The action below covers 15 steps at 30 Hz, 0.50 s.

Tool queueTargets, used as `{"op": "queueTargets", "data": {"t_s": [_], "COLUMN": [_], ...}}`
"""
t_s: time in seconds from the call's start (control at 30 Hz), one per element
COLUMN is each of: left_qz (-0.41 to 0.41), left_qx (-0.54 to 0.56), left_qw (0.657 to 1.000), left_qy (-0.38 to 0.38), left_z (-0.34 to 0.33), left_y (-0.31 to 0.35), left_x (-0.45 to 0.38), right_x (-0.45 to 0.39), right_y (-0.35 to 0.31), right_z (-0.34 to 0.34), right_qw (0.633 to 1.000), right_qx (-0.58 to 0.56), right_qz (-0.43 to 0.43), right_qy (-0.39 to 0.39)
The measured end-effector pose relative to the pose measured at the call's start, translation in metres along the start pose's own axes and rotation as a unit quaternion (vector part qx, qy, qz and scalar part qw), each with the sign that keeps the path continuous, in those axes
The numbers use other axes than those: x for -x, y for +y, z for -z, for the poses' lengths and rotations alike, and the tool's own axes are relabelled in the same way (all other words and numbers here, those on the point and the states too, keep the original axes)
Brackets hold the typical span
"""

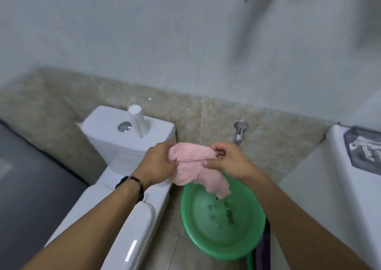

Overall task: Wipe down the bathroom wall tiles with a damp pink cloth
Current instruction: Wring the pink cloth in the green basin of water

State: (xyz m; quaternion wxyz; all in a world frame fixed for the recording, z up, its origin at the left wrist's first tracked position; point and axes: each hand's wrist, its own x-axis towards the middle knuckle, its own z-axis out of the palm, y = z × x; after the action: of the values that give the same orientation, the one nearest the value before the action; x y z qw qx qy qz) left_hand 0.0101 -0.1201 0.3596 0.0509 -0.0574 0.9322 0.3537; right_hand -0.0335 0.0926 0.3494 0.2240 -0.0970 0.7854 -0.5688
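Both hands hold the pink cloth stretched between them above the green plastic basin; the left hand has its fingers curled round one bunched end, the right hand pinches the other end between thumb and fingertips, and the loose lower part of the cloth hangs down over the basin's near rim; the wall tiles are not yet being touched, so the step in hand looks like preparation, either wringing or spreading the cloth out after wetting; whether it is already damp cannot be told for certain, though what may be a drip shows below its lowest corner. The next move, as I judge it, calls for gathering the cloth into one palm as a flat pad, lifting it clear of the basin and carrying it up to the pale tiles beyond the toilet cistern; the cloth is limp and will fold on itself unless held flat. As for containers: the basin stands on the floor between the toilet and a white appliance at the right; it seems to hold shallow water with a few dark specks, but blur makes the level uncertain; a wall tap projects just above it; a white cylinder stands upright on the cistern lid beside the flush button.
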Motion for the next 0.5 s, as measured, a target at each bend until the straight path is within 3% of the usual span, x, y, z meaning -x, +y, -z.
{"op": "queueTargets", "data": {"t_s": [0.2,0.33,0.5], "left_qz": [0.083,0.13,0.175], "left_qx": [-0.005,0.077,0.135], "left_qw": [0.988,0.975,0.948], "left_qy": [0.131,0.166,0.231], "left_z": [0.054,0.084,0.113], "left_y": [0.044,0.078,0.111], "left_x": [0.075,0.142,0.236], "right_x": [0.014,0.038,0.078], "right_y": [-0.077,-0.13,-0.186], "right_z": [0.003,-0.014,-0.056], "right_qw": [0.994,0.986,0.962], "right_qx": [-0.023,-0.041,0.023], "right_qz": [0.069,0.111,0.226], "right_qy": [-0.084,-0.119,-0.154]}}
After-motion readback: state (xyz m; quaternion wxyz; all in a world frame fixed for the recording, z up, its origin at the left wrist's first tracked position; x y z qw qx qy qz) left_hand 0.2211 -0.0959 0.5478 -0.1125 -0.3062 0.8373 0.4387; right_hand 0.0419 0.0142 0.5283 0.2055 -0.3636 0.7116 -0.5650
